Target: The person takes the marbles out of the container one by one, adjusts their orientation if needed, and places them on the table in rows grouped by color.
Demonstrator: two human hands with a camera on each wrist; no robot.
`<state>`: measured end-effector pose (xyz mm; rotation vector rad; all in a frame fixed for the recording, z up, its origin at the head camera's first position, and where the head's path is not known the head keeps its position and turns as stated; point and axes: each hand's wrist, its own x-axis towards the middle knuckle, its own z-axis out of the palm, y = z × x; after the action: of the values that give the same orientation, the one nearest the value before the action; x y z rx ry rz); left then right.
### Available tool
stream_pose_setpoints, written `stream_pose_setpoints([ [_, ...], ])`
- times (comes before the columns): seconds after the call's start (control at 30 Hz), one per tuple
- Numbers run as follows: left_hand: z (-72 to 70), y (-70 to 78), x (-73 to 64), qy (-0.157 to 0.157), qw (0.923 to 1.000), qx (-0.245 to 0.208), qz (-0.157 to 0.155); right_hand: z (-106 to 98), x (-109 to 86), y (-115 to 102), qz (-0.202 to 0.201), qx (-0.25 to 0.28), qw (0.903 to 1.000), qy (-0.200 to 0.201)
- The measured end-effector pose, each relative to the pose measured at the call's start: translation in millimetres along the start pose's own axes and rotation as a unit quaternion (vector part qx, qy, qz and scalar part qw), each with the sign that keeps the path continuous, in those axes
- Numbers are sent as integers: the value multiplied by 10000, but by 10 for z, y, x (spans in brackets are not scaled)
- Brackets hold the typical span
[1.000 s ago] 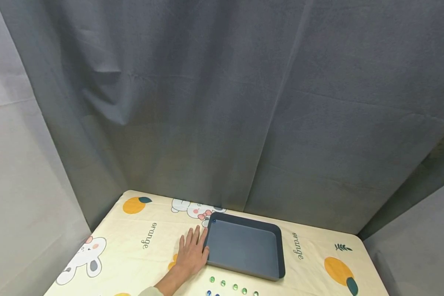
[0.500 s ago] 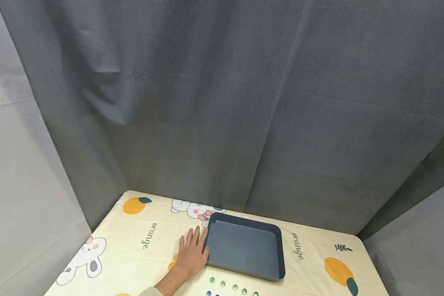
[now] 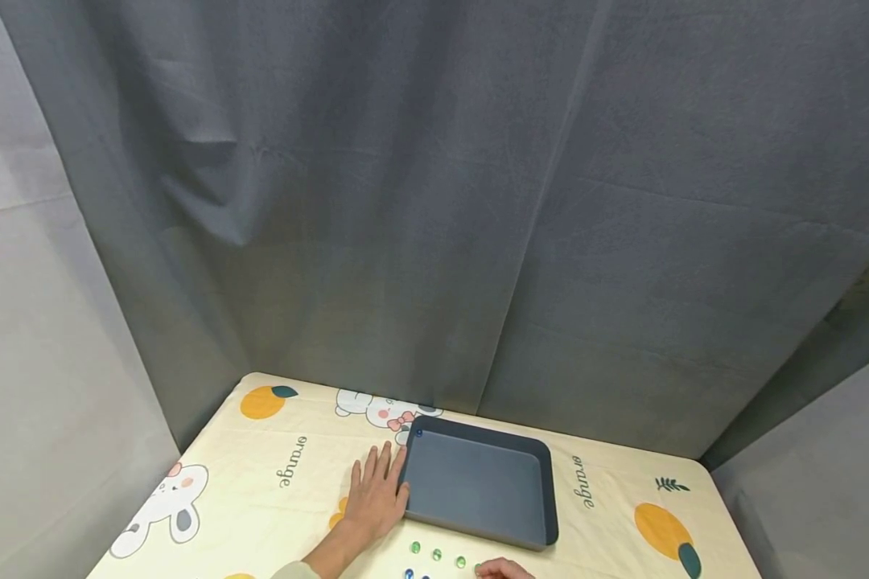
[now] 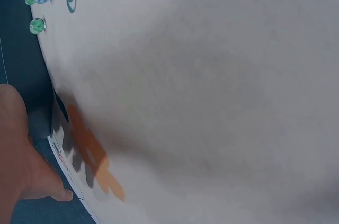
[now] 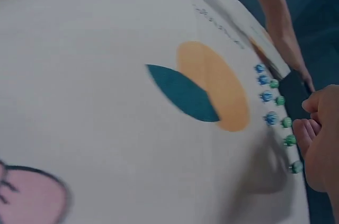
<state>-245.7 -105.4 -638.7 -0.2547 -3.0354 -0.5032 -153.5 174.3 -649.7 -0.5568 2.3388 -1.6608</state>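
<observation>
My left hand (image 3: 373, 500) lies flat with straight, spread fingers against the left side of a dark grey rectangular tray (image 3: 556, 515). Its thumb meets the tray's rim. One small blue marble (image 3: 418, 433) sits in the tray's far left corner. From the bottom edge of the head view comes my right hand (image 3: 505, 569), right at the row of green marbles (image 3: 460, 562) in front of the tray. In the right wrist view its fingers (image 5: 303, 134) are curled; I cannot tell whether they pinch anything. Blue marbles (image 5: 271, 118) form a second row beside the green ones.
A cream cloth (image 3: 615, 474) printed with oranges, rabbits and lettering covers the table. Dark grey curtains (image 3: 376, 241) hang close behind its far edge, and pale grey panels (image 3: 51, 362) stand at the sides.
My right hand has come into the head view from the bottom, now covering the rightmost green marbles. The left hand, the tray and the marble in it have not moved.
</observation>
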Motion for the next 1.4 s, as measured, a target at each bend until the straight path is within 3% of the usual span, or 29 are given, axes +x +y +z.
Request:
stream_pose_setpoints([
  [0.03, -1, 0, 1, 14, 10000, 25, 7, -11, 14, -181, 667, 126, 9973, 262],
  [0.07, -1, -1, 2, 21, 10000, 43, 14, -1, 51, -263, 646, -169, 9962, 566],
  [0.17, -4, 0, 4, 40, 9999, 101, 53, 19, 197, -410, 1097, -690, 9832, 1284],
  [0.23, -5, 1, 5, 46, 9999, 119, 76, 14, 301, -450, 1155, -925, 9766, 1560],
  [0.4, -9, 8, 4, 119, 9998, 124, 103, -24, 532, -477, 943, -1148, 9708, 1883],
  [0.8, -8, -7, 1, 91, 9991, 399, 113, -66, 1118, -474, 246, -1744, 9672, 1829],
  [1.0, -21, 6, -1, 102, 9991, 386, 122, -54, 1373, -453, 46, -1718, 9704, 1696],
  [1.13, -32, 13, -2, 106, 9990, 418, 116, -12, 1512, -410, 150, -1573, 9739, 1627],
  [1.4, -15, 6, 11, 72, 9991, 409, 84, 139, 1766, -297, 453, -1702, 9705, 1649],
])
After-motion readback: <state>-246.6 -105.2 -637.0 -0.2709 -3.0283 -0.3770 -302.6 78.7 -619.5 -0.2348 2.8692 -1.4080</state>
